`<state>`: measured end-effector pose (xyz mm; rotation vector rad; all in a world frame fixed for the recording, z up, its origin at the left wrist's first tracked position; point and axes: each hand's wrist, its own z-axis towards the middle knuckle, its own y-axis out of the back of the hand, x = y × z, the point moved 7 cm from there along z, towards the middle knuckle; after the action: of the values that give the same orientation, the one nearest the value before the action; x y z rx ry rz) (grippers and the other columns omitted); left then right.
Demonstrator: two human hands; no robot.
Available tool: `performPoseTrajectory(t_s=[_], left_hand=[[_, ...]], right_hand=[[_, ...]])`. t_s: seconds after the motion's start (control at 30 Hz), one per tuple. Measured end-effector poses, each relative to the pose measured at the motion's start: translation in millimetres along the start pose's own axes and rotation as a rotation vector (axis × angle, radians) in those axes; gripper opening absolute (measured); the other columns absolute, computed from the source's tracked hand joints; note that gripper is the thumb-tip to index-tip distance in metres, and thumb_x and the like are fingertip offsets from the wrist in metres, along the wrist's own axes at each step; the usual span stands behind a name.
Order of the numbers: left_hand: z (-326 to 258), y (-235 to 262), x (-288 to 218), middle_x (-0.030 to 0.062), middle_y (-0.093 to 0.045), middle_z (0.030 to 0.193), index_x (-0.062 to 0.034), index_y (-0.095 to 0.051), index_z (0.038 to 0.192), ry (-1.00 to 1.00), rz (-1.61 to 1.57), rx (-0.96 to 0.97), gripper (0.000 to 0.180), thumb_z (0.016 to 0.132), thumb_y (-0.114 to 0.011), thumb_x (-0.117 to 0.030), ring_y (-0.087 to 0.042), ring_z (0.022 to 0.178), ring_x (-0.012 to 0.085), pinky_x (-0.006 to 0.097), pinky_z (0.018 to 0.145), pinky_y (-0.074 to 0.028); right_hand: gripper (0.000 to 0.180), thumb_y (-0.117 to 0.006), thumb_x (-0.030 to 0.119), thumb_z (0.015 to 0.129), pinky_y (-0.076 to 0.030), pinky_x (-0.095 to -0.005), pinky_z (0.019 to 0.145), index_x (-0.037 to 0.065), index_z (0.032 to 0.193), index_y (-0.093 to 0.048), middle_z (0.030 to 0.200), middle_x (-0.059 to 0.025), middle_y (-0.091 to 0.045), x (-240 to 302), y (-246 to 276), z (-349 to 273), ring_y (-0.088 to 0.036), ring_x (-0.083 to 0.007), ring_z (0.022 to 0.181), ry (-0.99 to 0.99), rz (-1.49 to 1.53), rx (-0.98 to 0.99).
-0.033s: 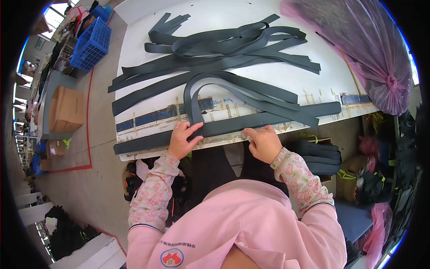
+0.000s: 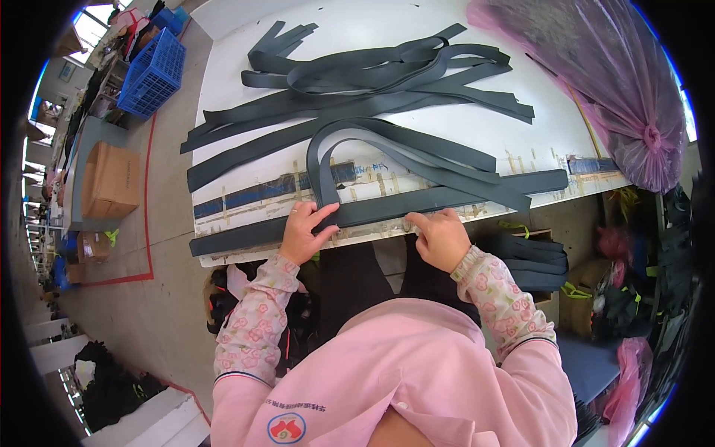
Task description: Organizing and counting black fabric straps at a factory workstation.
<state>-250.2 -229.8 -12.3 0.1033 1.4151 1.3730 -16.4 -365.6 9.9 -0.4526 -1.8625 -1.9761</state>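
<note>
A long dark grey fabric strip (image 2: 439, 197) lies along the near edge of the white table. On it, near the middle, stands the end of a looped grey strip (image 2: 316, 167), whose tails spread to the right across the flat one. My left hand (image 2: 302, 235) rests at that end, thumb and index finger apart, the fingertips touching the flat strip. My right hand (image 2: 445, 240) is by the near edge of the same strip, its index finger reaching left and its other fingers bent. Between its thumb and index finger I see nothing.
More grey strips (image 2: 298, 112) lie in loose layers farther back on the white table (image 2: 216, 78). A pink plastic bag (image 2: 596, 67) covers the far right corner. Bundled dark strips (image 2: 532, 262) sit below the right edge. A blue crate (image 2: 153, 74) and a cardboard box (image 2: 110, 181) are at left.
</note>
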Motion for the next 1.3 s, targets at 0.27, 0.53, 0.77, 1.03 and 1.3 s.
performPoseTrajectory(t_s=[0.27, 0.53, 0.77, 1.03, 1.3], left_hand=[[-2, 2, 0, 0.0080, -0.051, 0.089, -0.0147, -0.072, 0.121, -0.005, 0.023, 0.005, 0.047, 0.075, -0.082, -0.019, -0.050, 0.086, 0.0284, 0.038, 0.078, -0.046], [-2, 3, -1, 0.0081, -0.049, 0.086, -0.0145, -0.073, 0.120, -0.004, 0.014, -0.002, 0.046, 0.075, -0.082, -0.019, -0.050, 0.084, 0.0284, 0.039, 0.077, -0.045], [5, -2, -5, 0.0083, -0.049, 0.086, -0.0138, -0.072, 0.120, -0.017, 0.005, 0.005, 0.047, 0.075, -0.083, -0.020, -0.050, 0.085, 0.0290, 0.040, 0.077, -0.044], [-3, 4, -5, 0.0099, -0.051, 0.091, -0.0104, -0.071, 0.120, -0.033, 0.044, -0.020, 0.042, 0.079, -0.078, -0.012, -0.052, 0.087, 0.0310, 0.040, 0.079, -0.045], [-13, 5, 6, 0.0105, -0.049, 0.086, -0.0121, -0.068, 0.129, -0.033, 0.088, -0.050, 0.043, 0.086, -0.067, -0.006, -0.050, 0.084, 0.0294, 0.039, 0.074, -0.043]], right_hand=[[0.046, -0.061, 0.004, 0.078, -0.046, -0.0455, 0.088, 0.009, 0.123, -0.065, 0.067, -0.0106, -0.063, 2, 4, -2, -0.064, -0.0307, 0.069, -0.019, -0.036, 0.007], [0.047, -0.061, 0.005, 0.078, -0.045, -0.0455, 0.089, 0.011, 0.125, -0.065, 0.067, -0.0101, -0.064, 0, 3, -4, -0.064, -0.0299, 0.069, -0.043, -0.072, 0.038], [0.053, -0.061, 0.005, 0.077, -0.044, -0.0455, 0.090, 0.011, 0.130, -0.061, 0.067, -0.0091, -0.065, -7, 7, -9, -0.065, -0.0292, 0.069, -0.062, -0.076, 0.052], [0.059, -0.056, 0.010, 0.082, -0.048, -0.0471, 0.079, 0.010, 0.141, -0.050, 0.074, -0.0128, -0.068, -21, 44, 37, -0.065, -0.0349, 0.072, -0.166, -0.010, -0.002], [0.027, -0.060, 0.009, 0.085, -0.051, -0.0386, 0.063, 0.009, 0.111, -0.068, 0.067, -0.0129, -0.060, 38, -34, 79, -0.061, -0.0282, 0.060, -0.025, 0.565, -0.272]])
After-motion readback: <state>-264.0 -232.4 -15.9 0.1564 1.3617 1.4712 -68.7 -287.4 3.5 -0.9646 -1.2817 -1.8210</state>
